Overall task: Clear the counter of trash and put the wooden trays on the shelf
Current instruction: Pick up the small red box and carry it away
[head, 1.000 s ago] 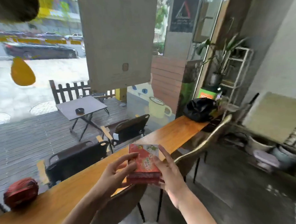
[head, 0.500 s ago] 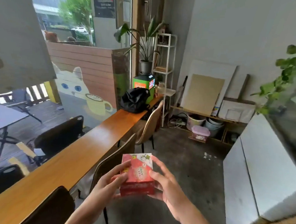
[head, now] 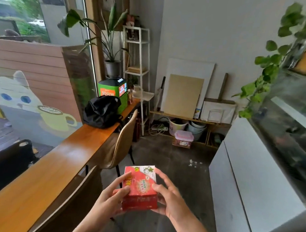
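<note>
A long wooden bench (head: 46, 175) is seen running from seven o'clock up toward eleven o'clock along the window. A black bag (head: 101, 111) is laid on its far end, with a green box (head: 113, 93) just behind it and a potted plant (head: 112, 67) set on top of that box. Two chairs are drawn up to the bench: a dark one (head: 65, 209) near seven o'clock and a tan one (head: 122, 143) toward the middle. A white shelf (head: 140, 73) is stood at twelve o'clock against the wall. At six o'clock a red carton (head: 140, 187) is held above the floor, clear of the bench. It is clasped from its left side by the left hand (head: 108, 199) and from its right side by the right hand (head: 169, 197), fingers spread over its face. Boards (head: 184, 94) are leaned on the wall at one o'clock. A grey cabinet (head: 251, 173) is placed at three o'clock beneath trailing leaves (head: 268, 63).
</note>
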